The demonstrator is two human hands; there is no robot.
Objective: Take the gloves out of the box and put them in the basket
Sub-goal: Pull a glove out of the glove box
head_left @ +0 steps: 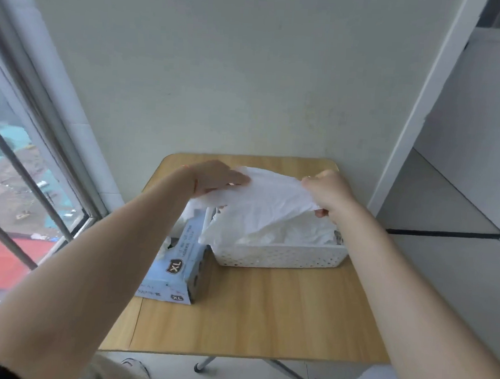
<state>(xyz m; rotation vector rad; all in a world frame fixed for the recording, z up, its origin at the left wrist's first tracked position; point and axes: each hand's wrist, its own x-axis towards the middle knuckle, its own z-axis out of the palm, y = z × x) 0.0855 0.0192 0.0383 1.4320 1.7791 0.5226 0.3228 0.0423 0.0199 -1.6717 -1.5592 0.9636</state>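
— Where was the glove [267, 204]?
— Stretched above the basket [279, 255], my left hand [217, 178] and right hand [327, 191] fingers pinching its ends; I judged lowering it evenly best

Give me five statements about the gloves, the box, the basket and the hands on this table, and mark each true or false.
1. Both hands hold one glove above the basket: the left hand at one end, the right hand at the other. True.
2. The basket is empty. False: white gloves already lie in it.
3. The box is marked XL. True.
4. The box stands to the right of the basket. False: it is on its left, nearer the window.
5. The basket is dark wire. False: it is white perforated plastic.
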